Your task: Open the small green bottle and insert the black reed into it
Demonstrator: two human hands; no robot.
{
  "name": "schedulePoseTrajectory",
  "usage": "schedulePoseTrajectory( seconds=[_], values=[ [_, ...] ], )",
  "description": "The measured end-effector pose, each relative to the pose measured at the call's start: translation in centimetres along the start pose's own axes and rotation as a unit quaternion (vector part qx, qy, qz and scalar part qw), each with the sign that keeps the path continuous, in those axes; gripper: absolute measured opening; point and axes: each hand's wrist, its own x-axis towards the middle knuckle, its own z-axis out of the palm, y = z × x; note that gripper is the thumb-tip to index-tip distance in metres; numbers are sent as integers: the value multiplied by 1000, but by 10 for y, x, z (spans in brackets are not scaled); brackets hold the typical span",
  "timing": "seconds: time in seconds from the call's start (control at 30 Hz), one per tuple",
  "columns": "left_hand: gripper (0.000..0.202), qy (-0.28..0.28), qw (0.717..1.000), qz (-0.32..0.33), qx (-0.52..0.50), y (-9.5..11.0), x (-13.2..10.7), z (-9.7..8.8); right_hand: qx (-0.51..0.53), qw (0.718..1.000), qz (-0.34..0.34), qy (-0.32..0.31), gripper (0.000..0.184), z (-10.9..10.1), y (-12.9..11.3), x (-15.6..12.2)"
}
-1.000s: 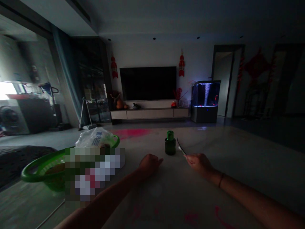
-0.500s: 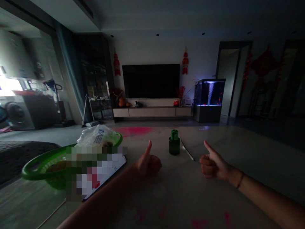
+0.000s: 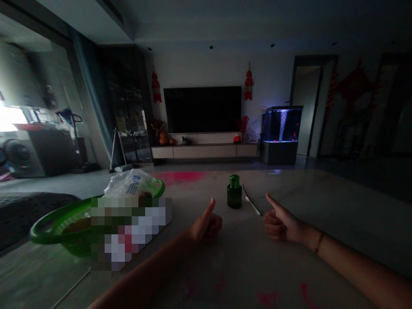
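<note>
Because both hands are showing a raised thumb, they are holding nothing at this moment. The left hand (image 3: 206,225) is resting low near the middle of the worktop (image 3: 244,257), and its fingers (image 3: 212,223) are clenched on empty air. The right hand (image 3: 280,225) is making the same sign further right, with its fingers (image 3: 272,225) also clenched and a thin bracelet (image 3: 318,242) sitting on the wrist. It seems to me that the hands are posed as a signal, not for a grip.

Between them, on the far side, a green bottle (image 3: 234,192) is standing upright with its cap on, touching neither hand. Just right of it, a thin stick (image 3: 252,205) is lying on the worktop near the right hand; its pale end and dark thin part are hard to make out in this dim room. Probably these two are lying apart from the other things so that they are staying easy to reach.

On the left, a green basket (image 3: 48,227) is sitting with a plastic bag (image 3: 131,183) bulging at its far rim. A pixelated patch (image 3: 130,231) is hiding whatever is lying beside the basket, so I cannot tell what it is.
</note>
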Motion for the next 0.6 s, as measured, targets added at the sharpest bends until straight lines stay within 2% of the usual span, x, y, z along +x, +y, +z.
schedulePoseTrajectory(
  seconds=[0.03,0.1,0.17,0.23,0.3,0.43,0.5,0.6],
  values=[
    [61,83,995,21,43,-3,3,-1,-48,998,-5,40,61,2,0,2],
    [43,243,959,75,127,-10,9,-6,-172,975,-40,138,53,6,-3,10],
    [21,306,935,103,146,-17,14,-12,-280,926,-113,227,38,6,-11,23],
    [35,392,887,130,207,-23,17,-18,-319,882,-203,282,30,6,-25,40],
    [48,417,867,127,240,-27,18,-21,-330,849,-270,313,34,6,-41,58],
    [53,399,855,136,301,-29,16,-20,-357,811,-304,350,64,12,-64,92],
    [52,392,847,148,327,-30,15,-18,-365,797,-314,365,72,16,-66,106],
    [52,388,841,158,341,-31,15,-16,-352,763,-344,420,72,19,-58,123]
  ],
)
